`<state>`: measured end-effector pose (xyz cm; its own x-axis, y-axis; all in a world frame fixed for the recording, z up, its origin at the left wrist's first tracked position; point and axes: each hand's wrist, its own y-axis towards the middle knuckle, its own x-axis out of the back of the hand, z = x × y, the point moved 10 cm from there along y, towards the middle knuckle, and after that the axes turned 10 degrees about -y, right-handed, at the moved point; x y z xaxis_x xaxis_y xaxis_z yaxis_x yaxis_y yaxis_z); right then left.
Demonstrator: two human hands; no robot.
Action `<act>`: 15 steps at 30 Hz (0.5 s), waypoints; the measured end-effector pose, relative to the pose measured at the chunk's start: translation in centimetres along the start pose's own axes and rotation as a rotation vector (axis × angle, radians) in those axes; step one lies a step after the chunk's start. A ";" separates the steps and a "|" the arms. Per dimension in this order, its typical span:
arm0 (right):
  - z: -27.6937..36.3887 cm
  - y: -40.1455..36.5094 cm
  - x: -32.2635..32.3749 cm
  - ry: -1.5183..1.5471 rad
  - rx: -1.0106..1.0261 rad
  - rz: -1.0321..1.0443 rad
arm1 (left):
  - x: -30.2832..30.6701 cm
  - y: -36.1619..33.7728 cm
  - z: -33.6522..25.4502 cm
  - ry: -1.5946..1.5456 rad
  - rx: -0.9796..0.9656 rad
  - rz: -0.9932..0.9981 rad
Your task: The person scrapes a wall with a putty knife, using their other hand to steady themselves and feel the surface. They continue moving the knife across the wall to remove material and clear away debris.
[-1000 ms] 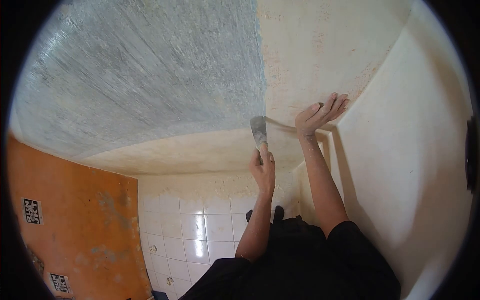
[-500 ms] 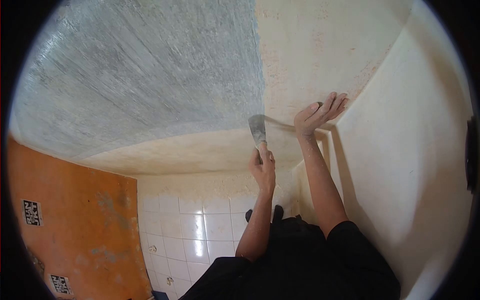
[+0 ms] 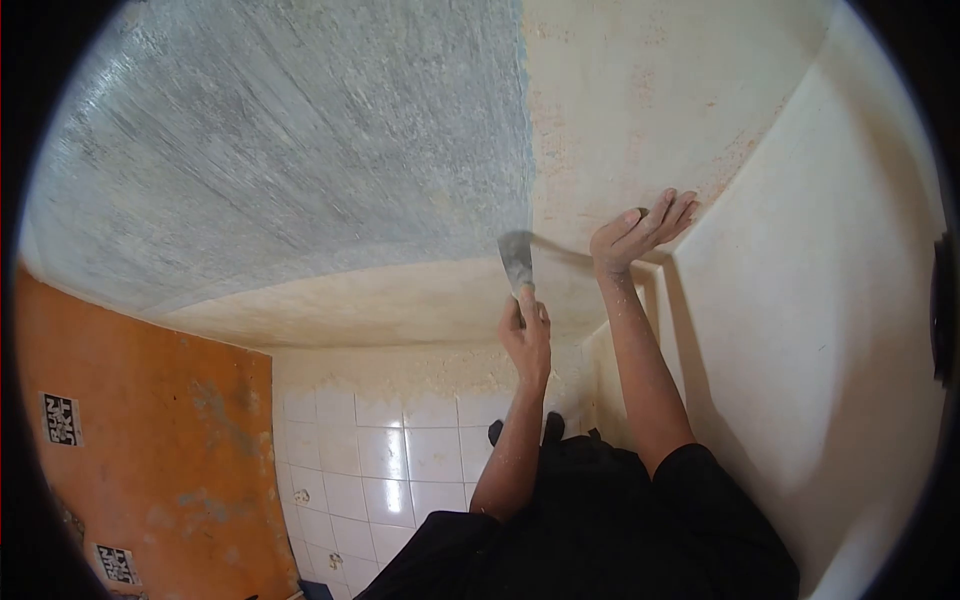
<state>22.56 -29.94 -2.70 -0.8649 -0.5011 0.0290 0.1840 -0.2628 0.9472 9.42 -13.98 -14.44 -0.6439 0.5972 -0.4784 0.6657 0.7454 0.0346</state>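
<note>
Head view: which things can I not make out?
In the head view:
Scraper handle: mostly covered by the left hand.
Dark spot by the right hand: too small.
Blue thing: cut off by bottom edge.
Black thing, far right: lost against the dark rim.

Here's the grey patch [image 3: 330, 140], rough and streaky, catching a shine along its far left! Beside it, the cream wall [image 3: 590, 110] looks matt, speckled with reddish marks. And the scraper blade [image 3: 516, 258] is grey metal, dull and smudged. Over to the tiles [image 3: 384, 453], smooth, glossy, throwing back bright glare! The orange wall [image 3: 150, 430] shows scuffed, patchy paint, while the shirt [image 3: 600, 520] is dark, matt cloth. Both hands [image 3: 527, 340] [image 3: 640, 235] look dusty!
</note>
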 end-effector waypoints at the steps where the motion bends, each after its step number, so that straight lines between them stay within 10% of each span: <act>1: 0.0 0.0 -0.2 -0.013 -0.002 0.004 | 0.2 -0.1 0.6 -0.023 0.055 -0.013; 15: 0.0 -0.3 0.0 0.009 0.016 0.007 | 0.5 0.5 -0.2 -0.005 0.077 0.030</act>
<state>22.51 -29.91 -2.95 -0.8592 -0.5106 0.0324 0.1825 -0.2466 0.9518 9.36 -13.27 -14.53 -0.6215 0.6173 -0.4824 0.7117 0.7023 -0.0182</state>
